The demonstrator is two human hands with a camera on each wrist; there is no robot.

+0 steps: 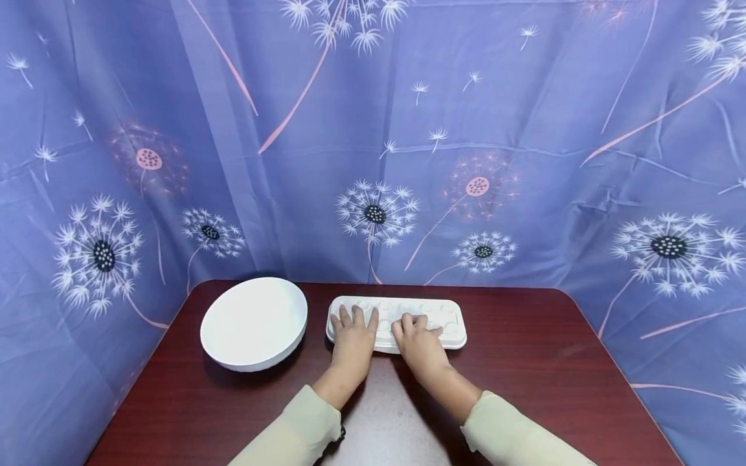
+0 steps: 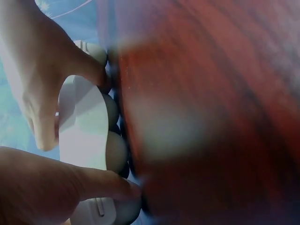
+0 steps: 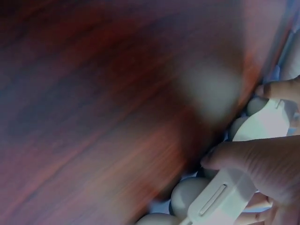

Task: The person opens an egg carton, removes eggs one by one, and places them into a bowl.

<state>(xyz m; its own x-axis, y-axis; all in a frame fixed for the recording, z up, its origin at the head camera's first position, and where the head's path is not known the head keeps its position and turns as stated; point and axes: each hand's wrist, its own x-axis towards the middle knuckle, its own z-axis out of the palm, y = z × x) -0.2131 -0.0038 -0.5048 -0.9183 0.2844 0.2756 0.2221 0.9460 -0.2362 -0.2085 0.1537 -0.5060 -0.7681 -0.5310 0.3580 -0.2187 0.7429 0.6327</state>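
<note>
A long white egg tray (image 1: 451,327) with rounded, egg-like shapes along it lies near the back of the table. My left hand (image 1: 353,340) holds its left part, fingers spread over the top and thumb (image 2: 105,183) along the near side. Right of the tray's middle, my right hand (image 1: 421,340) grips it with bent fingers on top and thumb (image 3: 229,154) against the near side. A smooth pale strip (image 2: 82,140) of the tray shows between the hands in the left wrist view, above a row of rounded bulges (image 2: 116,152).
To the left of the tray stands a wide white bowl (image 1: 253,323). The dark red wooden table (image 1: 524,369) has a rounded back right corner. Behind it and along both sides hangs a blue curtain (image 1: 326,213) with a dandelion print.
</note>
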